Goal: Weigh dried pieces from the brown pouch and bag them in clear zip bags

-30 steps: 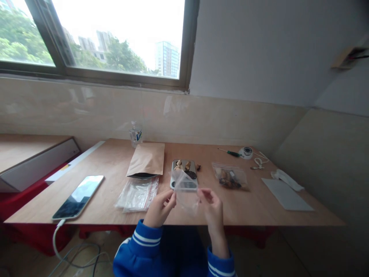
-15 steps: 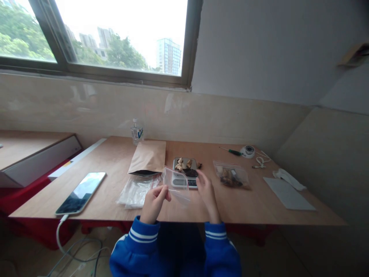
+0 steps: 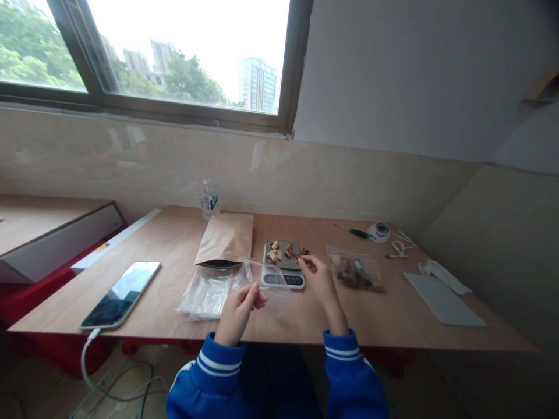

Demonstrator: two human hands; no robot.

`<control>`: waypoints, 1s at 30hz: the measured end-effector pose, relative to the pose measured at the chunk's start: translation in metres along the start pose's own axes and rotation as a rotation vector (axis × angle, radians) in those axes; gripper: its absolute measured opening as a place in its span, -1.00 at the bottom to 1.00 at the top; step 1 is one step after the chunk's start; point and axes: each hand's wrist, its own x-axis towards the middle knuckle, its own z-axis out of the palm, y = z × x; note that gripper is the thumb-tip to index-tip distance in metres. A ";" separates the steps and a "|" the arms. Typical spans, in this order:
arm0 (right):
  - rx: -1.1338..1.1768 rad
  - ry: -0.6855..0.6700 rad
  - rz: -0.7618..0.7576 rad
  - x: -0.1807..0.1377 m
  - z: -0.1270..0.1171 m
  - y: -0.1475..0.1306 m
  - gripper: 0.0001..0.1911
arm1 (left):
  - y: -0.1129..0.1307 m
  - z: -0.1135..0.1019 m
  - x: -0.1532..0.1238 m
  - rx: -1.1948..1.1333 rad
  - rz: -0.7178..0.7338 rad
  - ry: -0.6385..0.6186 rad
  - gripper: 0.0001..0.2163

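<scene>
My left hand (image 3: pixel 243 308) is closed on a clear zip bag (image 3: pixel 279 299), which hangs to the right of the fingers. My right hand (image 3: pixel 318 276) reaches over the right side of a kitchen scale (image 3: pixel 283 280), its fingertips pinched on a thin brown dried piece (image 3: pixel 296 255). Pale dried pieces (image 3: pixel 274 253) lie on the left of the scale's plate. Brown pieces (image 3: pixel 289 249) sit on its right, partly behind the fingertips. The scale's display is too small to read.
Left of the scale lie a brown paper pouch (image 3: pixel 227 238) and more clear bags (image 3: pixel 207 294). A filled zip bag (image 3: pixel 356 270) is at right, near a screwdriver (image 3: pixel 358 233) and a white camera (image 3: pixel 379 231). A phone (image 3: pixel 122 295), bottle (image 3: pixel 208 201) and white sheet (image 3: pixel 443 299) are farther out.
A dark slice no longer lies flat across the plate's front; my right hand has shifted slightly right with a thin piece in its fingertips. My left hand has stayed on the bag.
</scene>
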 end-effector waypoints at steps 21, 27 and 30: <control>-0.125 -0.168 -0.275 0.021 0.057 0.002 -0.70 | -0.011 -0.006 0.004 0.005 0.015 0.012 -0.53; -0.308 -0.232 -0.328 0.028 0.079 0.015 -0.72 | -0.006 -0.010 0.003 -0.001 0.120 0.054 -0.56; -0.323 -0.188 -0.303 0.026 0.074 0.011 -0.78 | -0.008 -0.013 0.005 -0.010 0.108 0.062 -0.55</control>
